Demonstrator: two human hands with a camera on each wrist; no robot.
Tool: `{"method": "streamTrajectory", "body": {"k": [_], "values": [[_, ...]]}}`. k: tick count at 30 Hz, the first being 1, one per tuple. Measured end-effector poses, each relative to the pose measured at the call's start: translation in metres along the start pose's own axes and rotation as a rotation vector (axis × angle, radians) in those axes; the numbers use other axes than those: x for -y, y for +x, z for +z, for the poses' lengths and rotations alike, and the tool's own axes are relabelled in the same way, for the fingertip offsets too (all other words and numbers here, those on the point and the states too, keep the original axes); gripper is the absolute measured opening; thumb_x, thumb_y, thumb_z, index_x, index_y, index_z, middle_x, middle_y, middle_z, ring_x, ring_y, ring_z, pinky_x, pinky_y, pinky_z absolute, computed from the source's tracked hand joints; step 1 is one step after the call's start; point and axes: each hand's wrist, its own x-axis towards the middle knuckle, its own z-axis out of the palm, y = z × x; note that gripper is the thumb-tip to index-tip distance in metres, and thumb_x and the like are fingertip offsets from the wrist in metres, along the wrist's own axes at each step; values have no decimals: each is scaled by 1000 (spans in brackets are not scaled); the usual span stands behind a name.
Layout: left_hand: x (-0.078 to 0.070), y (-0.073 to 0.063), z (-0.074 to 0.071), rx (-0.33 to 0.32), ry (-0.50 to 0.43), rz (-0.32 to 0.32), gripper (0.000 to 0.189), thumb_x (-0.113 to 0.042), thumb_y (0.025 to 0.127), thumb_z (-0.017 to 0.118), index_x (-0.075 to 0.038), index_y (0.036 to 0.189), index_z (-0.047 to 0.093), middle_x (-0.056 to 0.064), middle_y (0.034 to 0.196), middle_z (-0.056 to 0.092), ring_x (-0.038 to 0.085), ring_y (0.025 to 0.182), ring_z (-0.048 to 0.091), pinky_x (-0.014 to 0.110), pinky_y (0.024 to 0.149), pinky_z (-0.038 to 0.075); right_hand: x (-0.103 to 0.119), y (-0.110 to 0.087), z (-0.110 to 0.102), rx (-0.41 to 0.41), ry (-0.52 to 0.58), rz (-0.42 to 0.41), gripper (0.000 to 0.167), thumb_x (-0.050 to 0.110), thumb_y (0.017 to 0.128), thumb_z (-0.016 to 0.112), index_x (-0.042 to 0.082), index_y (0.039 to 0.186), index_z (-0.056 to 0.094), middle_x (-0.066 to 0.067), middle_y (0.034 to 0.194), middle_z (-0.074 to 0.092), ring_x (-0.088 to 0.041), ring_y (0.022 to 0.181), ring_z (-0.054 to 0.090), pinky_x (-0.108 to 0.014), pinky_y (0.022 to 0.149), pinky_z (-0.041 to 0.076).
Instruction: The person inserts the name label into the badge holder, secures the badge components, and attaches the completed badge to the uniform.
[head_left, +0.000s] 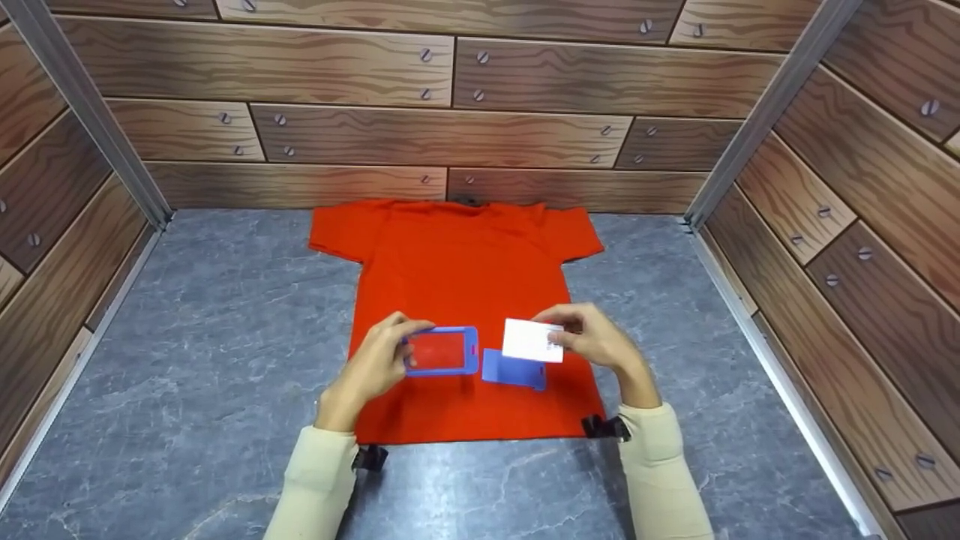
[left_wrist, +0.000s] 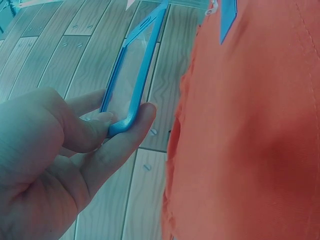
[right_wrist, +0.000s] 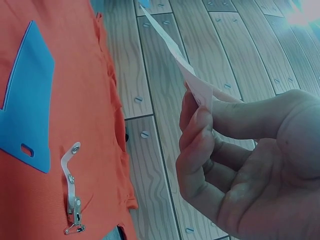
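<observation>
My left hand (head_left: 379, 361) pinches one end of a blue badge-holder frame (head_left: 472, 350), whose clear window shows the red T-shirt behind it. In my right hand (head_left: 598, 339) a white card (head_left: 529, 340) with small dark print is pinched between thumb and fingers. Below the card, a flat blue panel with a small slot (right_wrist: 26, 105) lies on the red T-shirt (head_left: 465, 277); the card covers part of it in the head view. The right wrist view also shows a strap clip with metal snaps (right_wrist: 71, 180) lying on the shirt.
The T-shirt is spread flat on a grey marbled table (head_left: 225, 315), its collar towards the back wall (head_left: 360, 135). Wood-patterned panels enclose the left, back and right sides. Metal corner posts (head_left: 772, 105) stand where the panels meet.
</observation>
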Motion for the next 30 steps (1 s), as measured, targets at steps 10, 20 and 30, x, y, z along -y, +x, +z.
{"method": "streamTrajectory", "body": {"k": [10,20,30], "values": [[0,0,0,10,7,5,48,20,89,60,-4,129,71,9,98,61,11,68,61,21,68,56,2,3,7,26,0,-37,25,-4,96,66,-2,119,74,-24,111,73,-18,80,59,-21,71,52],[-3,0,0,4,18,4,47,17,88,65,-5,129,71,11,97,61,11,70,61,22,69,58,6,10,15,26,-7,-65,23,0,95,69,2,118,75,-20,110,75,-18,80,59,-20,71,51],[-9,2,4,39,12,-6,48,16,89,64,-7,131,70,9,98,60,10,72,62,18,70,56,11,9,25,-12,32,-65,22,1,96,69,0,117,74,-21,112,74,-18,81,59,-19,72,50]]}}
